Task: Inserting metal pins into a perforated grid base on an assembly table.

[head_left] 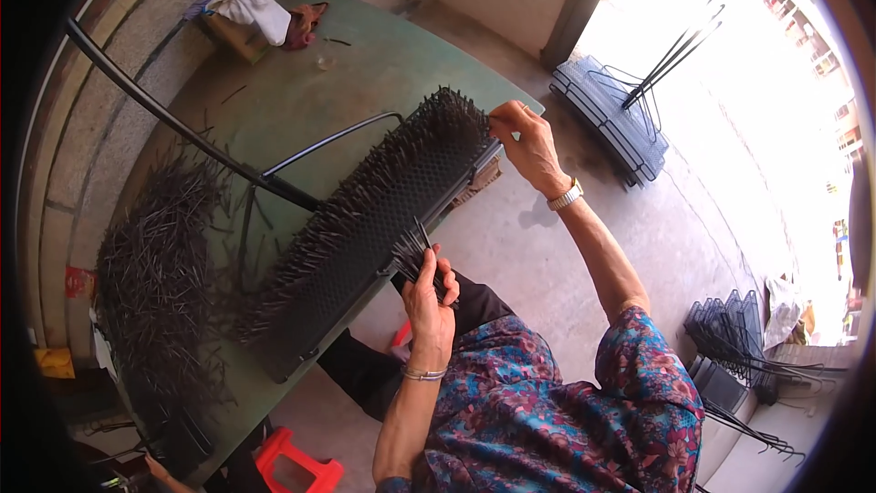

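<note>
A long black brush head [365, 224] with perforated rows lies slantwise across the green table's near edge. Dark, stiff bristles fill its far side, and bare holes show along the near side. Metal bars join it to a long black handle [173, 119]. My left hand [431, 288] is closed round a bundle of loose dark bristles [412, 254], close to the brush head's near edge. At the far right end, my right hand [526, 141] pinches beside the bristled rows; whatever sits between its fingertips is too small to make out.
A big heap of loose bristles [164, 265] covers the left of the green table [365, 64]. White cloth [248, 5] lies at its back. Perforated frames with rods [611, 114] stand on the floor, with more frames [725, 333] at right. A red stool [297, 466] is below.
</note>
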`<state>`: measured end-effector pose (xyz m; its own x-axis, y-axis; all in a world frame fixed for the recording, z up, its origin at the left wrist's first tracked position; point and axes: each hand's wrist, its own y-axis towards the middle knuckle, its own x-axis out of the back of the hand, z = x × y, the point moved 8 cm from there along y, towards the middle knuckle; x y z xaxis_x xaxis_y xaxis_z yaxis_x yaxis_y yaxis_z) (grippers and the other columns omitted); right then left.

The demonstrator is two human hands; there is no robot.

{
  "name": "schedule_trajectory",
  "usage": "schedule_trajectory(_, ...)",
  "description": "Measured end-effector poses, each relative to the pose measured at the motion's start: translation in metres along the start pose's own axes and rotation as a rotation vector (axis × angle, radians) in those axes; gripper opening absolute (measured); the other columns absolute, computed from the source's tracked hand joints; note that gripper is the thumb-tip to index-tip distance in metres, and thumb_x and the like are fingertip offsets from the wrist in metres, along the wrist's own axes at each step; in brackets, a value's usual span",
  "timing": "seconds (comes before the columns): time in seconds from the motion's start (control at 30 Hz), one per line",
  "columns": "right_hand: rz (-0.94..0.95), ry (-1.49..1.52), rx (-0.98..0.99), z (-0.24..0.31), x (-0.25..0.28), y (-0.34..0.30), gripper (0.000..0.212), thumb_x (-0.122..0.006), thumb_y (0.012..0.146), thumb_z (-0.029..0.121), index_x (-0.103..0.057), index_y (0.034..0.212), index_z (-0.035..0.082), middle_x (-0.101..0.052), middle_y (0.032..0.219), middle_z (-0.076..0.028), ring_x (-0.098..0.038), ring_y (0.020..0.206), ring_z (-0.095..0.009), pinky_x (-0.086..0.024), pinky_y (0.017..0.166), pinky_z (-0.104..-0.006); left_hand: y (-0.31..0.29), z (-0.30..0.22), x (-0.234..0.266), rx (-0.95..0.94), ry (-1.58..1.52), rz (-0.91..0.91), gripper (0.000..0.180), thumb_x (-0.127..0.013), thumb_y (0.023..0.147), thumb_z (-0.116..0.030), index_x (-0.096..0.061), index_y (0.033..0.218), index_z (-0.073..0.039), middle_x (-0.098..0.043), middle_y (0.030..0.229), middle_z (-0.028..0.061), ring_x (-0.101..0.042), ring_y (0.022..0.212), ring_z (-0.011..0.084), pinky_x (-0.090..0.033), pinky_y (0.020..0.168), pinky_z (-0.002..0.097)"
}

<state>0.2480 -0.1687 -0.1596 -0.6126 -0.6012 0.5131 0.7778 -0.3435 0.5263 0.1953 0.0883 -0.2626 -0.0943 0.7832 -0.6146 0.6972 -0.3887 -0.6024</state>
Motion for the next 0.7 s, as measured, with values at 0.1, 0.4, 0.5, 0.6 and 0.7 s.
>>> schedule_trajectory(0.1, 0.0, -0.032, 0.001, 0.0, -0.005, -0.003, 0.006, -0.059, 0.086, -0.001, -0.059, 0.092, -0.001, -0.061, 0.083, -0.01, -0.067, 0.073, -0.018, -0.052, 0.066, -0.0282, 0.0, 0.001, 0.002, -0.005, 0.004, -0.008, 0.026, -0.06, 0.095, -0.022, -0.057, 0.11, -0.001, -0.055, 0.077, 0.0029, -0.046, 0.058, 0.0076, -0.029, 0.043, 0.0182)
schedule_trajectory(0.4, -0.075, -0.055, -0.04, -0.002, -0.006, -0.006, 0.007, -0.06, 0.087, 0.002, -0.061, 0.093, 0.0, -0.062, 0.084, -0.012, -0.066, 0.071, -0.018, -0.051, 0.064, -0.028, -0.004, 0.001, -0.006, -0.021, 0.023, 0.022, 0.025, -0.061, 0.094, -0.023, -0.059, 0.108, -0.002, -0.058, 0.077, 0.0028, -0.051, 0.06, 0.0073, -0.031, 0.041, 0.0183)
schedule_trajectory(0.5, -0.176, -0.02, -0.07, -0.011, -0.002, -0.017, 0.011, -0.062, 0.087, 0.004, -0.063, 0.097, 0.0, -0.063, 0.085, -0.012, -0.066, 0.07, -0.018, -0.051, 0.063, -0.0282, -0.006, 0.0, -0.008, -0.016, 0.023, 0.016, 0.026, -0.062, 0.094, -0.023, -0.06, 0.108, -0.002, -0.059, 0.077, 0.003, -0.054, 0.061, 0.0076, -0.031, 0.04, 0.0182)
schedule_trajectory(0.6, -0.172, -0.119, -0.013, -0.003, -0.003, -0.021, 0.016, -0.065, 0.087, 0.009, -0.065, 0.101, 0.001, -0.064, 0.086, -0.011, -0.065, 0.069, -0.018, -0.05, 0.064, -0.0278, -0.007, 0.0, -0.009, -0.019, 0.018, 0.028, 0.027, -0.062, 0.094, -0.023, -0.06, 0.109, -0.001, -0.06, 0.077, 0.003, -0.054, 0.06, 0.0076, -0.031, 0.041, 0.0182)
schedule_trajectory(0.7, -0.164, -0.301, -0.035, 0.017, -0.003, -0.025, 0.02, -0.065, 0.087, 0.012, -0.066, 0.105, 0.004, -0.064, 0.084, -0.01, -0.064, 0.069, -0.019, -0.05, 0.064, -0.0271, -0.007, -0.003, -0.006, -0.041, 0.04, 0.022, 0.029, -0.062, 0.094, -0.024, -0.06, 0.11, -0.001, -0.06, 0.076, 0.003, -0.054, 0.06, 0.0074, -0.031, 0.041, 0.018)
